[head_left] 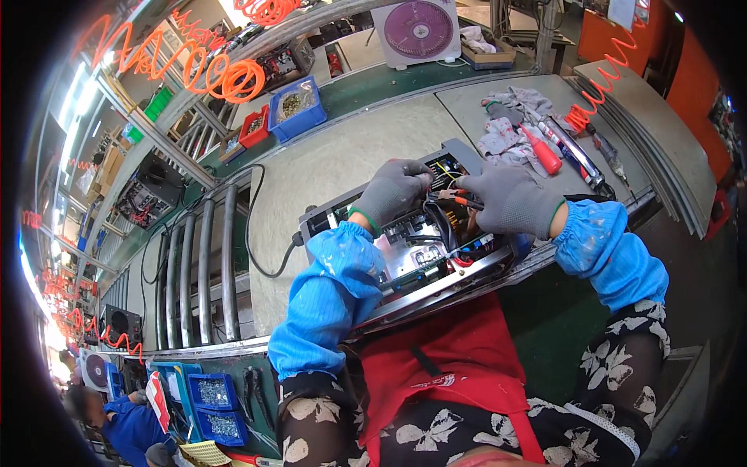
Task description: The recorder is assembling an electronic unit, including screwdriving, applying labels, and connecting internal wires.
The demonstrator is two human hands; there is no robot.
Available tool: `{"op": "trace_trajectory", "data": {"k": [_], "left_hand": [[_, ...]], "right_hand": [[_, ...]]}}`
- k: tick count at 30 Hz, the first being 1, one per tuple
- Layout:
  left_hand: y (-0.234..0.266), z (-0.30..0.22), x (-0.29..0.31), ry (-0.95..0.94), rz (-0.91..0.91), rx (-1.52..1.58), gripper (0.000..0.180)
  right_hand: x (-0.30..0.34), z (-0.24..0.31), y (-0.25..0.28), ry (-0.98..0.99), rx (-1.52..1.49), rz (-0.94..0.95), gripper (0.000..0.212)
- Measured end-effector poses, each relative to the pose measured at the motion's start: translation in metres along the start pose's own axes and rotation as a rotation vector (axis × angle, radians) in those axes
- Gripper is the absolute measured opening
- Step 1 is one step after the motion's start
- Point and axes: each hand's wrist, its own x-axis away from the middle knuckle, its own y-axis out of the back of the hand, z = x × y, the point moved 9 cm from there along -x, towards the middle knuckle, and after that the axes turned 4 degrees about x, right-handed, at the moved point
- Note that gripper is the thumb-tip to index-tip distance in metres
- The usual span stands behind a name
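Observation:
An open metal equipment chassis (420,268) with circuit boards and wiring inside lies on the bench in front of me. My right hand (513,198), in a grey glove, is closed round pliers (459,200) with orange-and-black handles, which reach in over the wires. My left hand (395,191), also gloved, has its fingers bent together at the far part of the chassis; whatever is between them is too small to make out. Yellow and black wires (447,170) run between the two hands. A black cable (268,274) plugs into the chassis's left side.
Rags (513,117), a red squeeze bottle (542,149) and a power screwdriver (576,152) lie at the back right. Blue (296,113) and red (254,128) parts bins stand at the far left. Metal rollers (205,272) lie left of the bench. Another person (136,424) sits at the lower left.

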Motion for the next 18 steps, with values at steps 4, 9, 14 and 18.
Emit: {"op": "trace_trajectory", "data": {"k": [4,9,14,18], "left_hand": [[0.0012,0.0026,-0.0023,-0.004,-0.009,0.003,0.023],[-0.0012,0.0031,-0.0011,0.02,0.014,-0.026,0.024],[-0.0014,0.002,0.0015,0.02,0.002,0.014,0.024],[-0.0017,0.0015,0.0005,-0.028,0.009,-0.048,0.024]], "right_hand": [[-0.0009,-0.0026,-0.004,-0.022,-0.008,0.057,0.043],[-0.0045,-0.0031,-0.0079,0.014,0.012,0.038,0.056],[-0.0014,-0.0017,-0.0016,-0.01,-0.004,0.052,0.055],[-0.0028,0.0009,-0.0017,-0.013,-0.004,0.064,0.051]]}}
